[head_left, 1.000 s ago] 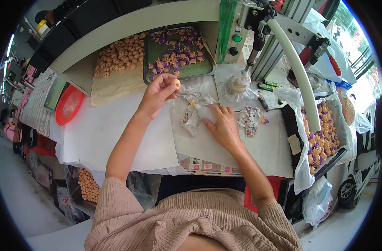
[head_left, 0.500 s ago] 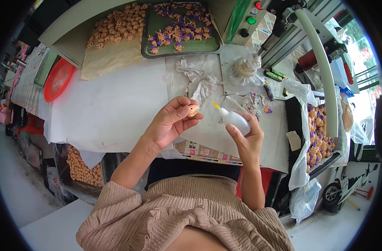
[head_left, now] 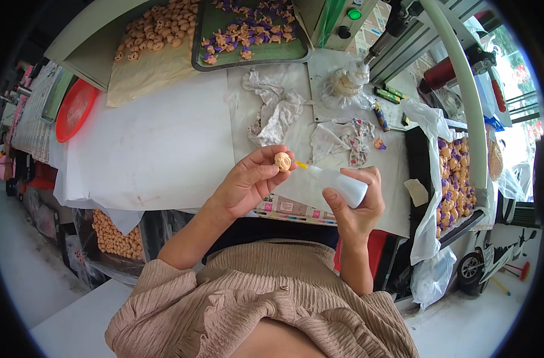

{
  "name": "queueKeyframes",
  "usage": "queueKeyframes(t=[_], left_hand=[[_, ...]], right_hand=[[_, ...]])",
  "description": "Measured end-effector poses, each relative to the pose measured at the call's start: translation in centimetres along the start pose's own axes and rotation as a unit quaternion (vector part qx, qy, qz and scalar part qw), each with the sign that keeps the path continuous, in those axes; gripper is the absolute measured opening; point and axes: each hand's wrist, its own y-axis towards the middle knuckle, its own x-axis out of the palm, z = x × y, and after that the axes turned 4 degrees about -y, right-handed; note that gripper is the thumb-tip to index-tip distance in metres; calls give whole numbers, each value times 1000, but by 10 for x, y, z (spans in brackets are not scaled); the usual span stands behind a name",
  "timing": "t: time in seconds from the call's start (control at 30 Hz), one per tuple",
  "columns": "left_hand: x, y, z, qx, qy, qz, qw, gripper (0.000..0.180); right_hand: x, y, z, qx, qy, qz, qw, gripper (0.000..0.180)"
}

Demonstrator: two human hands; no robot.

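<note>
Between the thumb and fingers of my left hand (head_left: 248, 179) is a small peach-coloured figurine head (head_left: 282, 161), with moulded features facing up. My right hand (head_left: 362, 200) is wrapped round a white squeeze bottle (head_left: 342, 186), tilted so that its thin yellow nozzle (head_left: 301, 164) points left. The nozzle's tip is at the right side of the head, by my left fingertips; whether it touches the head I cannot tell. Crumpled cloths (head_left: 278, 113) lie on the table beyond both hands.
White paper (head_left: 158, 149) covers the table. At the back are many loose heads (head_left: 158, 33) and a green tray (head_left: 248, 56) of purple-and-peach figurine bodies. A lined crate (head_left: 453, 179) of figurines stands right, below a press (head_left: 397, 30). A red basin (head_left: 75, 110) sits left.
The bottle has tipped nearer level, and its nozzle has come to the side of the head. My left hand has shifted slightly right and turned the head.
</note>
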Motion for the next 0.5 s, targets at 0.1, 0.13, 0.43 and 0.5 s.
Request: queueKeyframes(t=[0.1, 0.13, 0.43, 0.5], left_hand=[[-8, 3, -6, 9, -10, 8, 1000, 34], [-10, 4, -7, 16, -7, 9, 1000, 33], [-14, 6, -5, 11, -8, 22, 1000, 31], [-13, 6, -5, 11, -4, 20, 1000, 31]], right_hand=[[4, 0, 2, -1, -9, -3, 1000, 40], [5, 0, 4, -1, -10, -4, 1000, 40], [17, 1, 13, -6, -23, -15, 1000, 38], [18, 0, 14, 2, -24, -21, 999, 38]])
